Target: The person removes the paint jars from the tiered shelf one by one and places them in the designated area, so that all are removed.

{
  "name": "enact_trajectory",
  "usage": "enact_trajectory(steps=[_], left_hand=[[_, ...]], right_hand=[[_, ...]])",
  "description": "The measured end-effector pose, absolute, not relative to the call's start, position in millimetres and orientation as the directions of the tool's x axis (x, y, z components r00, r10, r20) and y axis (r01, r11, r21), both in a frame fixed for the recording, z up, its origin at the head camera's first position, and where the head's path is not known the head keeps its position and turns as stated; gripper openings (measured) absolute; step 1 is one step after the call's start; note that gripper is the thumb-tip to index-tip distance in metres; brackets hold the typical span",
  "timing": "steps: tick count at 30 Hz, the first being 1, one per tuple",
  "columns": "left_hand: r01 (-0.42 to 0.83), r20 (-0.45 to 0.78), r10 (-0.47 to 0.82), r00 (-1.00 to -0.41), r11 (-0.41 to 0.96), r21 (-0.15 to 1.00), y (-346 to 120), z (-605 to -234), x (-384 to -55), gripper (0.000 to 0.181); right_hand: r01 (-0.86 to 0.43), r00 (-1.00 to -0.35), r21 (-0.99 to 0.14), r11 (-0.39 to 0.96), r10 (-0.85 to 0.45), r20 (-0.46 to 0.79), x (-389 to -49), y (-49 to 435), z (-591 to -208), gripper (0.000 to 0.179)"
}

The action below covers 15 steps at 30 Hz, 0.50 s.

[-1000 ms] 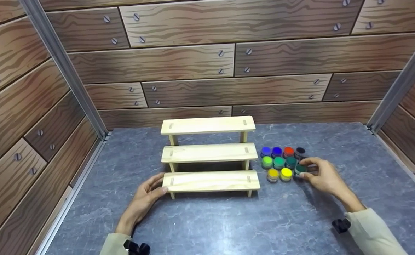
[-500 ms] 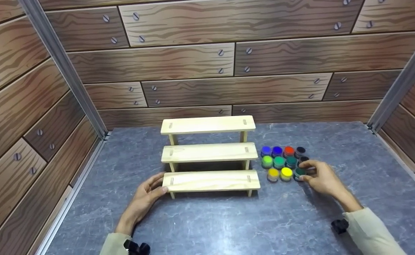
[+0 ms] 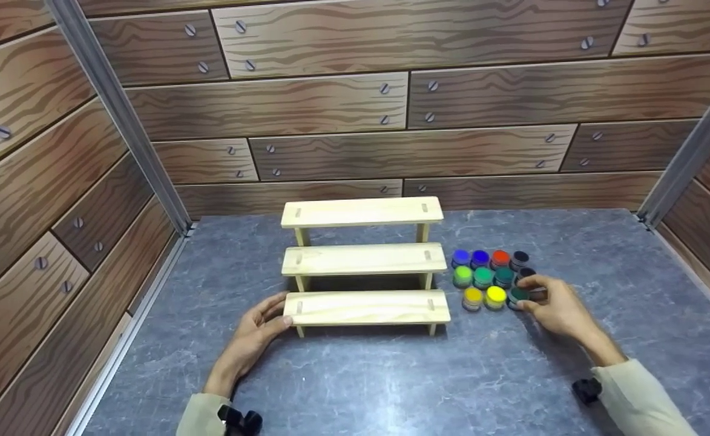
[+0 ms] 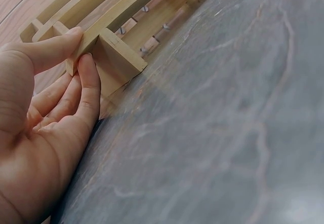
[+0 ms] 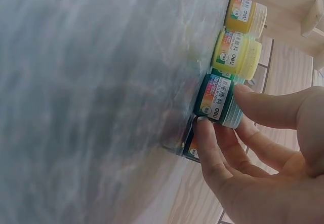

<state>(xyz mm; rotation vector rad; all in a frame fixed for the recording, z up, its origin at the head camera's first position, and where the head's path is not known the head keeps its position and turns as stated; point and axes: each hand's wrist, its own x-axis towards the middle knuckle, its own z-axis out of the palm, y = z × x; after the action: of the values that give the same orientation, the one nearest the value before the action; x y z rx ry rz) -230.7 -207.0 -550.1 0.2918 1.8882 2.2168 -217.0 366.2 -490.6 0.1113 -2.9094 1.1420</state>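
My left hand (image 3: 256,332) pinches the left end of the lowest step of a pale three-tier wooden shelf (image 3: 364,259). In the left wrist view, the thumb lies on top of the board (image 4: 129,8) and the fingers are underneath. To the right of the shelf, my right hand (image 3: 557,306) holds a dark green paint jar (image 3: 517,296) between thumb and fingers. The right wrist view shows this labelled jar (image 5: 215,100) standing beside the yellow jar (image 5: 237,54), with the thumb at its lid and a fingertip at its lower side.
Behind the held jar stand several more paint jars in rows, among them a red one (image 3: 500,259), a light green one (image 3: 462,277) and a black one (image 3: 519,260). An orange-yellow jar (image 3: 472,298) ends the front row. Wood-patterned walls (image 3: 342,109) enclose the grey marbled table (image 3: 355,381).
The dark green jar has come slightly toward me, into line with the yellow jars, in my right hand. My left hand keeps its grip on the shelf. The head view has shifted slightly.
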Motion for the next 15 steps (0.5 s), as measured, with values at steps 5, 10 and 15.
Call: enact_trajectory(steps=[5, 10, 15], left_hand=[[-0.062, -0.016, 0.296, -0.955, -0.147, 0.987, -207.2, -548.4, -231.1, 0.076], [-0.064, -0.043, 0.326, -0.944, -0.053, 0.997, -211.8, -539.1, -234.0, 0.076], [-0.012, -0.051, 0.333, -0.941, 0.118, 0.993, -220.1, -520.8, -240.0, 0.073]], right_hand=[[-0.069, -0.997, -0.676, 0.734, -0.067, 0.029, -216.8, 367.3, -489.3, 0.042], [-0.089, -0.996, -0.680, 0.727, -0.074, 0.052, -215.8, 369.6, -482.5, 0.044], [-0.116, -0.993, -0.662, 0.740, -0.072, 0.094, -219.7, 379.3, -463.5, 0.051]])
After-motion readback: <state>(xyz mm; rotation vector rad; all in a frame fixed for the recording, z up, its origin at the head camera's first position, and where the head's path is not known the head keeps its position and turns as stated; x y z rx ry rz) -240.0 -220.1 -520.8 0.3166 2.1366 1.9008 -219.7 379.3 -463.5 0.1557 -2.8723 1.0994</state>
